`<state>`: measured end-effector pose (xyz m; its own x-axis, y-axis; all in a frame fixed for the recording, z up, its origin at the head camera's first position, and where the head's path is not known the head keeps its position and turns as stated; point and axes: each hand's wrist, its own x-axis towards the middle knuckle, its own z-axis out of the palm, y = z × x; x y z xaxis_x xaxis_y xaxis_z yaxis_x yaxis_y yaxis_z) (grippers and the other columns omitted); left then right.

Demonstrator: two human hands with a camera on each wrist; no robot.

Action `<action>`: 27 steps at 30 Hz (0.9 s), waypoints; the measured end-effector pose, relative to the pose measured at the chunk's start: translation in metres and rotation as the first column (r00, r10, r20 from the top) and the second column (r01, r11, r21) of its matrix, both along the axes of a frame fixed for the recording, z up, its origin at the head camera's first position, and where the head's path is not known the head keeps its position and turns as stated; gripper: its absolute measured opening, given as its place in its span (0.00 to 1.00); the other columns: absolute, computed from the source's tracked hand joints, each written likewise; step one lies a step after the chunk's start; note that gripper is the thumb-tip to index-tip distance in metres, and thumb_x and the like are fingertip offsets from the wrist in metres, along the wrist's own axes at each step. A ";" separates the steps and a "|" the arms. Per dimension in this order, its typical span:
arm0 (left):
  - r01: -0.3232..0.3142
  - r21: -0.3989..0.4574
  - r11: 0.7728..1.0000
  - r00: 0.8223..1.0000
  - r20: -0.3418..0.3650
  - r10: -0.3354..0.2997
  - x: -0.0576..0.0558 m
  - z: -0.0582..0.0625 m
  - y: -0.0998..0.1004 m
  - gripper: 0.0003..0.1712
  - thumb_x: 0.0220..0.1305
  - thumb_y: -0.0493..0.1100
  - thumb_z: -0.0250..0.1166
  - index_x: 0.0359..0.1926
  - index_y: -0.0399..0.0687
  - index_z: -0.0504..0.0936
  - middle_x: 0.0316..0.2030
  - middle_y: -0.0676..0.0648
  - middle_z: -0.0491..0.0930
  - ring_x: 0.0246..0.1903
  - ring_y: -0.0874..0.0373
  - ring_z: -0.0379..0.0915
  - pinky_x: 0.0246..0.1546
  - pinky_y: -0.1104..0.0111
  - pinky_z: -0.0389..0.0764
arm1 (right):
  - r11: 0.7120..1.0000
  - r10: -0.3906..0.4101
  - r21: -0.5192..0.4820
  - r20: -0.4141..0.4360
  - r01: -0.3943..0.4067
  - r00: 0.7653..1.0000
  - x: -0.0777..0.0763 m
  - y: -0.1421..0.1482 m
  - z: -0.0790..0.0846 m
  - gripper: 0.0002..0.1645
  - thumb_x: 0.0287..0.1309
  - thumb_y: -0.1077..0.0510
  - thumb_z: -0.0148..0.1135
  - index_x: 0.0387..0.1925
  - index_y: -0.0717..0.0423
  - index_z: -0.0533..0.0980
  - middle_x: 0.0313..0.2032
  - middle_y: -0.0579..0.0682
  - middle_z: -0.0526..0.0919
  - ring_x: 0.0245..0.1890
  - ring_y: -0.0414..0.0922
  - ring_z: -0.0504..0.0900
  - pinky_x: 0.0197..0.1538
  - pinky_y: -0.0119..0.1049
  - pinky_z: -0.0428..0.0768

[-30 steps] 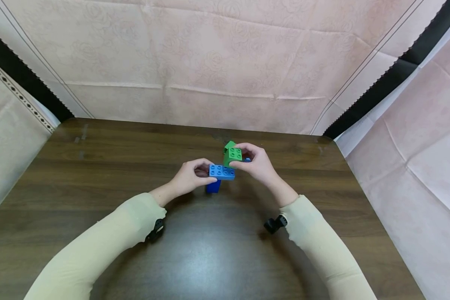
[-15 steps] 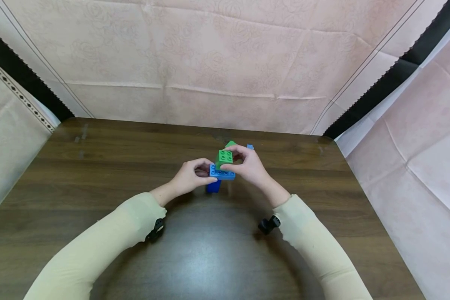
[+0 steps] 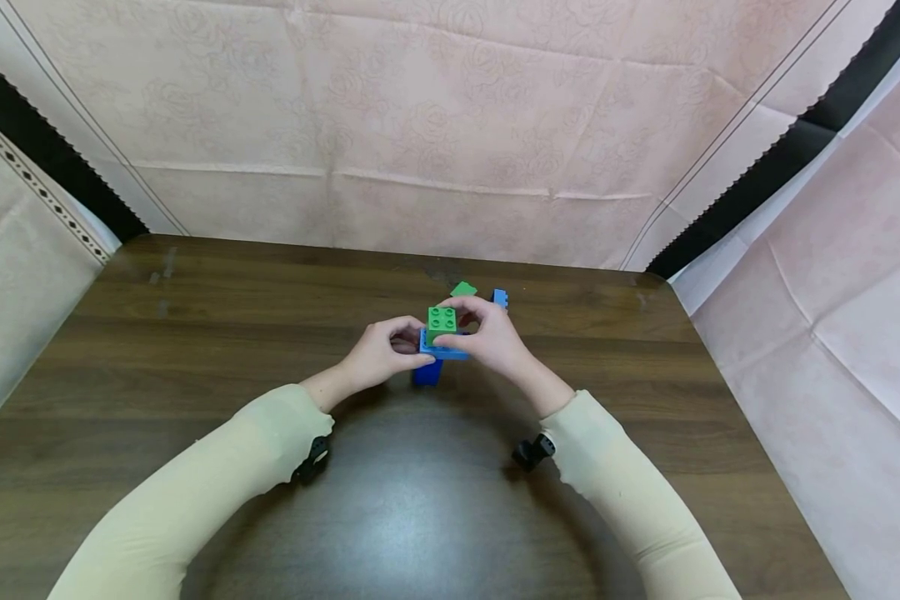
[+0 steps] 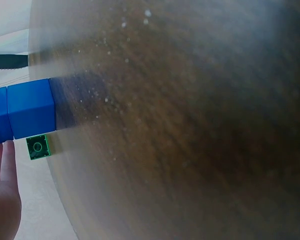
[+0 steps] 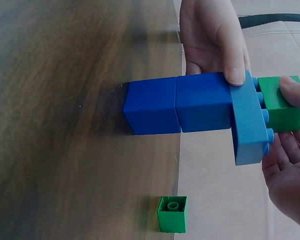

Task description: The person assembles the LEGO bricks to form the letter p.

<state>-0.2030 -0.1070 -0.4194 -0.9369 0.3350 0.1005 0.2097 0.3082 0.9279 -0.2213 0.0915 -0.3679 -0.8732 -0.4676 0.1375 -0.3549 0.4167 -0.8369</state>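
Left hand point(image 3: 378, 347) pinches the left end of a light-blue brick point(image 3: 450, 354), while the right hand point(image 3: 493, 335) grips a green brick point(image 3: 442, 319) between thumb and fingers at that same end; from my post I cannot tell whether it is fully seated. Beneath, two stacked dark-blue blocks point(image 5: 152, 106) stand on the wooden table point(image 3: 420, 517). Farther off I see a loose green block point(image 3: 462, 289) and, to its right, a blue piece point(image 3: 500, 297).
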 end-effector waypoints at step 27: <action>0.008 0.021 1.000 1.000 0.014 -0.009 0.001 0.000 0.000 0.19 0.54 0.40 0.69 0.47 0.42 0.77 0.43 0.42 0.80 0.43 0.54 0.78 0.51 0.63 0.79 | 0.996 0.074 0.054 -0.087 -0.069 0.994 0.003 0.000 -0.003 0.25 0.50 0.54 0.70 0.51 0.53 0.75 0.46 0.50 0.80 0.44 0.46 0.75 0.47 0.40 0.77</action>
